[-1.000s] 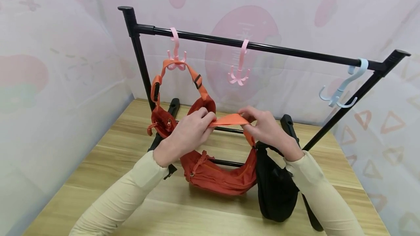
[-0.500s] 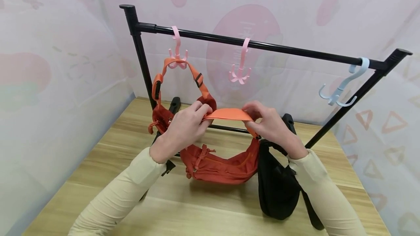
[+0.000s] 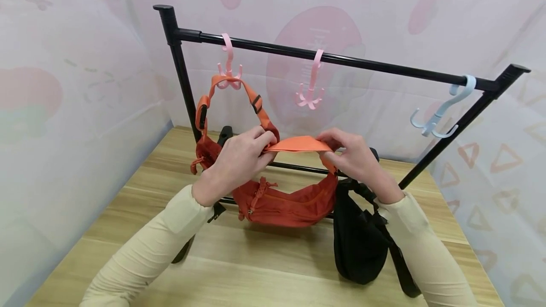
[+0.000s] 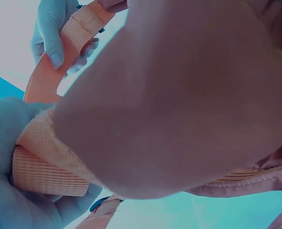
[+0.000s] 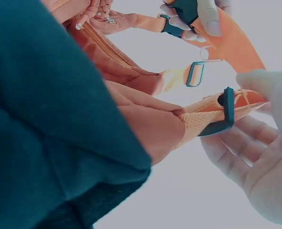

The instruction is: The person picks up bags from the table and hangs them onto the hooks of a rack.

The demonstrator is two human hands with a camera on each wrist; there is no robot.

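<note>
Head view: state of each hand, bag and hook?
Left hand: grips orange strap
Right hand: pinches the same orange strap
Front red bag: hanging from that strap
Left pink hook: on rack bar, loaded
Rear red bag: strap looped over left pink hook
Middle pink hook: on bar, bare
Blue hook: on bar, bare
Black bag: beside front red bag; support unclear
</note>
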